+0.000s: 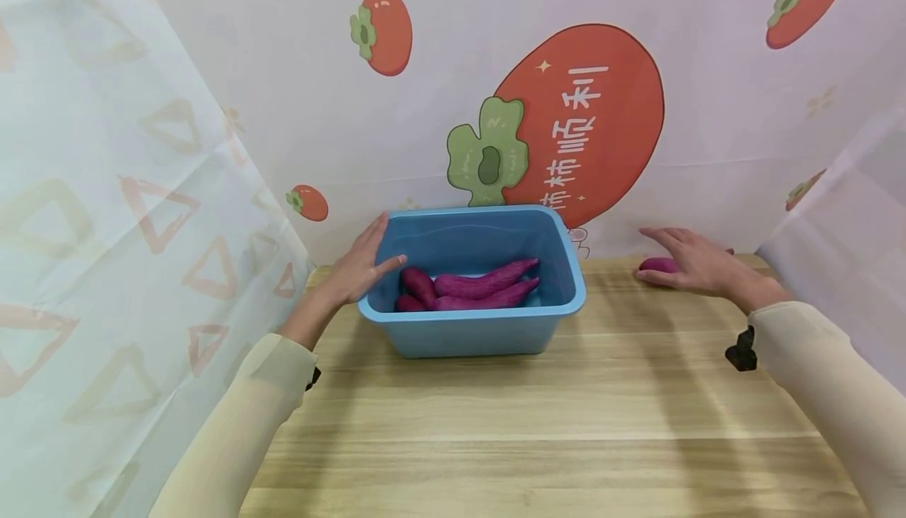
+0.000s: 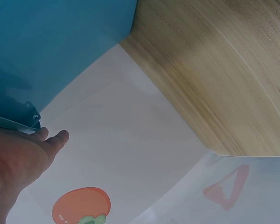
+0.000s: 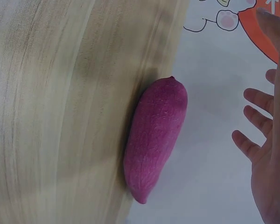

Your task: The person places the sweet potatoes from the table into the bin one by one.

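Note:
A blue plastic bin (image 1: 467, 337) stands at the back of the table, with several purple sweet potatoes (image 1: 488, 286) lying in it. At its left rim is my left hand (image 1: 361, 266), fingers straight and thumb reaching over the edge; whether it bears on the rim is hard to tell. Another purple sweet potato (image 3: 155, 140) lies alone at the back right, by the wall. Over it hovers my right hand (image 1: 697, 266), fingers spread and holding nothing. In the head view that hand covers part of this sweet potato; the right wrist view shows it whole, apart from the fingers.
A light wood-grain table (image 1: 495, 439) lies under everything. White cloth printed with persimmons (image 1: 594, 117) hangs along the back edge, and cloth walls close in the left (image 1: 141, 266) and right (image 1: 849, 180) sides.

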Tool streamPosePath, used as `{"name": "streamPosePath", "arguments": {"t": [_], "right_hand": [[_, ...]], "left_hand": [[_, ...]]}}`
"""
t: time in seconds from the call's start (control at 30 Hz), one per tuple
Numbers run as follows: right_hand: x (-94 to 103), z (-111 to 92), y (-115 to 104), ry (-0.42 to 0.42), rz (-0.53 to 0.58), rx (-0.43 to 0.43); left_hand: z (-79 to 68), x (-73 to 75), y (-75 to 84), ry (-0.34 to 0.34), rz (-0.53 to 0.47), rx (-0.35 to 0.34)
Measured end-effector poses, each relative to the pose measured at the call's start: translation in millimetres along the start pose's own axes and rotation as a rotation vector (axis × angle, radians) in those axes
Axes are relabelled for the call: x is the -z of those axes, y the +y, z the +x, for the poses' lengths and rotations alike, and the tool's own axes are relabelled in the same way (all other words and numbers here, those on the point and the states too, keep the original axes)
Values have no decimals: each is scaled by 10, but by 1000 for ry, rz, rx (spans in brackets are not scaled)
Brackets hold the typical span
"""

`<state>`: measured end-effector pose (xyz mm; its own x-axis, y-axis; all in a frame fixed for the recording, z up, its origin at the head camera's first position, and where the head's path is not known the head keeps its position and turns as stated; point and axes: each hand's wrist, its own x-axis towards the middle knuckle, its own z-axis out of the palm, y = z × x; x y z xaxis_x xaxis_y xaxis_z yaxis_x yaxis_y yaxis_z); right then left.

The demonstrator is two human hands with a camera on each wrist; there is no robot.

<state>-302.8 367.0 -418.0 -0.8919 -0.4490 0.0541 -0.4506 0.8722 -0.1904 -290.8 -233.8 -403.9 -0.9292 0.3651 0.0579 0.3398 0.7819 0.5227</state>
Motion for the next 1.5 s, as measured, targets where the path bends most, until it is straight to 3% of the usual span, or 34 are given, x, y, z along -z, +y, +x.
{"name": "streamPosePath", "arguments": {"t": [0.5,0.9,1.5], "right_hand": [[-198,-59,208,21,17,18],[-329,-113,351,10,57,-64],[-489,-117,488,-3,66,-83]], "left_hand": [[-8,9,-1,-1,-2,1],[1,8,-2,2,-13,-6],[0,7,-3,4,-6,-9]]}}
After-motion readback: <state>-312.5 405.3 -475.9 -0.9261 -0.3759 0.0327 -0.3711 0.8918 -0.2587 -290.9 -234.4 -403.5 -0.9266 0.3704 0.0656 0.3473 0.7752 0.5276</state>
